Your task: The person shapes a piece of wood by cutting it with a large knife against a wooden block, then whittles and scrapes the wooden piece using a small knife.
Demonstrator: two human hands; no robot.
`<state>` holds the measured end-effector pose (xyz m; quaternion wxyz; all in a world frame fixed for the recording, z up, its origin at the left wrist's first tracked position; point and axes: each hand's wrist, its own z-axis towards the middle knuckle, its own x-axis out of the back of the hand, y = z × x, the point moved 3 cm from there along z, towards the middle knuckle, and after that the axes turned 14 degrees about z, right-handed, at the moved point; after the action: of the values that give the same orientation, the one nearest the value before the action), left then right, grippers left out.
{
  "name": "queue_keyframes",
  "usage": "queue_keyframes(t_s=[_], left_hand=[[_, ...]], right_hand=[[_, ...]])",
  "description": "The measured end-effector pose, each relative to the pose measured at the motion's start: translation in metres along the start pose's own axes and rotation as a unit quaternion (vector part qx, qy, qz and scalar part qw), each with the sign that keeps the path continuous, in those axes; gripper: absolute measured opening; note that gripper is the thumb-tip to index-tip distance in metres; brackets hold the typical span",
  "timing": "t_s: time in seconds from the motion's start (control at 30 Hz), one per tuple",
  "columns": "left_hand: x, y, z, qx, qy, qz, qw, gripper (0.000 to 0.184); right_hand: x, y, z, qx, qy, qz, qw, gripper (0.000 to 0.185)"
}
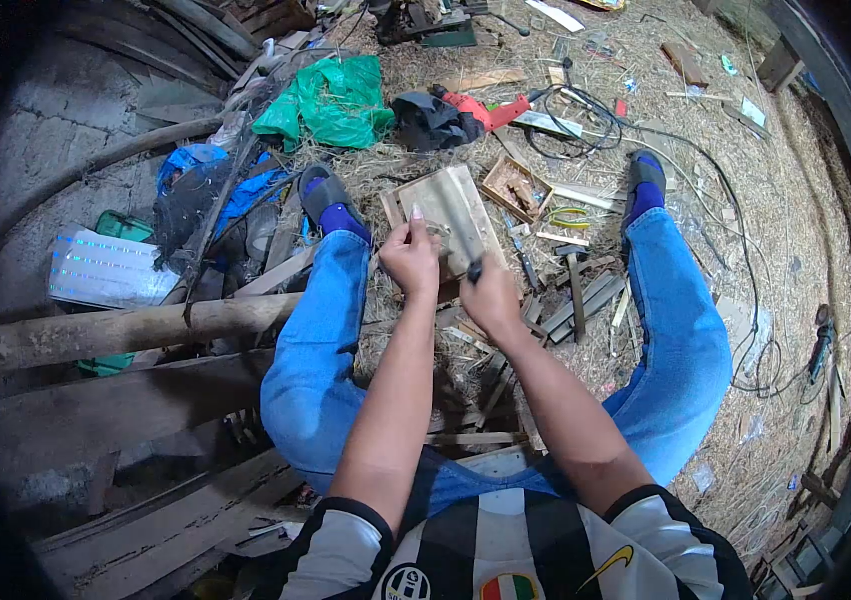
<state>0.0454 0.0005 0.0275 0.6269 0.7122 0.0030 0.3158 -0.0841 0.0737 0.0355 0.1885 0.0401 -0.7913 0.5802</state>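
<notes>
The pale wooden board [459, 205] lies between the 2 feet, the left hand [412, 258] over its near left part with a narrow grip, whether holding anything I cannot tell. The right hand's [492, 298] grip is closed around a dark handle [476, 269] at the near right edge. Beyond are a small open box [495, 196], yellow-handled pliers [570, 223], a hammer [576, 290] and a green bag [339, 102]

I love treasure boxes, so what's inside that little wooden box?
Some brown pieces lie in the wooden box. Whatever is underneath them is covered, so I can't tell.
</notes>
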Motion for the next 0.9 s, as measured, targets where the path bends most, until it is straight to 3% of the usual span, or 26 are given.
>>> queue_keyframes(t_s=[0.1, 0.3, 0.4, 0.47, 0.5, 0.57, 0.6, 0.7, 0.9], left_hand=[[0.005, 0.003, -0.003, -0.022, 0.019, 0.004, 1.0, 0.039], [0.01, -0.006, -0.001, -0.022, 0.03, 0.002, 0.999, 0.039], [0.008, -0.009, -0.003, 0.008, 0.022, 0.001, 1.0, 0.039], [0.004, -0.02, 0.005, -0.069, 0.057, 0.071, 0.993, 0.038], [0.004, -0.013, 0.002, -0.068, 0.058, 0.071, 0.993, 0.038], [0.005, 0.008, -0.006, -0.047, 0.04, -0.003, 0.998, 0.037], [0.006, 0.007, -0.008, -0.047, 0.039, -0.003, 0.998, 0.037], [0.003, 0.003, -0.001, -0.018, 0.007, 0.028, 0.999, 0.037], [0.006, 0.002, -0.002, -0.029, 0.016, 0.031, 0.999, 0.041]], right_hand=[[-0.013, 0.026, 0.006, -0.029, -0.077, -0.047, 0.996, 0.032], [-0.011, 0.029, 0.012, -0.025, -0.077, 0.005, 0.997, 0.025], [0.009, -0.017, 0.004, 0.011, -0.039, 0.027, 0.999, 0.023], [0.019, -0.041, 0.001, 0.083, 0.06, 0.111, 0.988, 0.021], [0.016, -0.04, 0.001, 0.083, 0.059, 0.111, 0.989, 0.021], [0.003, -0.024, 0.002, 0.038, 0.043, 0.031, 0.998, 0.02], [-0.022, 0.026, 0.014, -0.002, -0.046, -0.086, 0.995, 0.023], [-0.011, 0.036, 0.018, -0.028, -0.096, -0.078, 0.992, 0.027], [0.003, 0.033, 0.023, -0.028, -0.06, -0.016, 0.998, 0.026]])
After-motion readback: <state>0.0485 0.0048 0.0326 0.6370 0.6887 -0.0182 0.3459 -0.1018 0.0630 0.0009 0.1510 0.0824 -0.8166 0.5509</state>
